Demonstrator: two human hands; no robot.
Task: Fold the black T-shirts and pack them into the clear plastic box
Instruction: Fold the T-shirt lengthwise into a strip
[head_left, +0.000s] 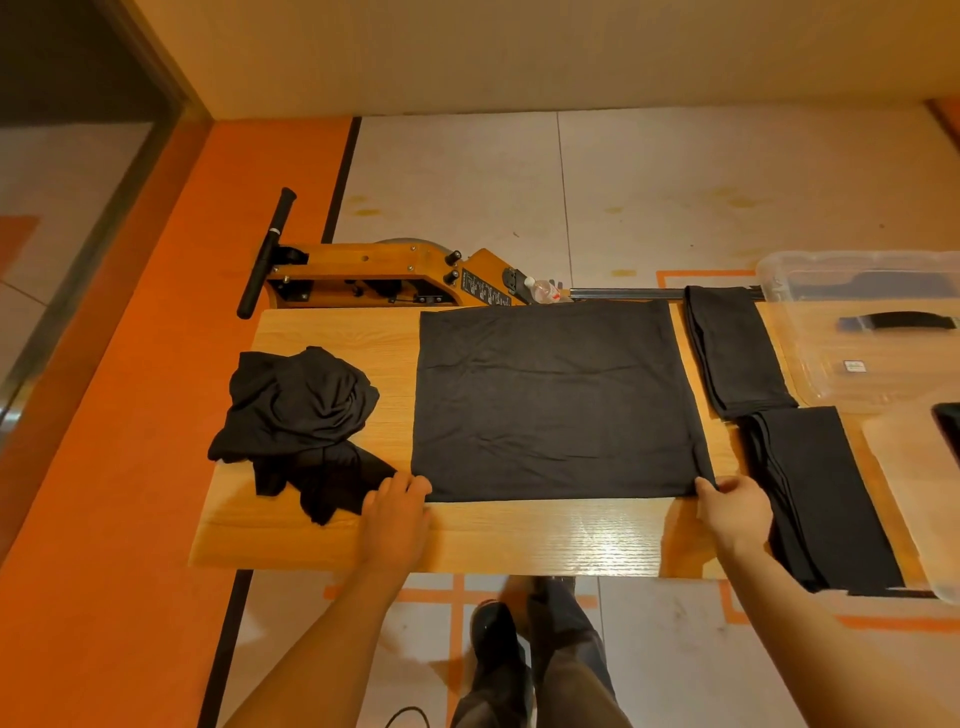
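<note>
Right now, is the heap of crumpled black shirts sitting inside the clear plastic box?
No. The crumpled heap lies on the wooden table at its left end, while the clear plastic box stands at the far right.

The T-shirt (556, 400) under my fingers is matt black cloth; the table (519, 535) is glossy wood-grain; the box (831, 374) clear plastic.

Both forearms bare, reaching forward; left hand (397, 506) fingers curled (knuckles up); right hand (735, 512) pinching, thumb forward.
</note>
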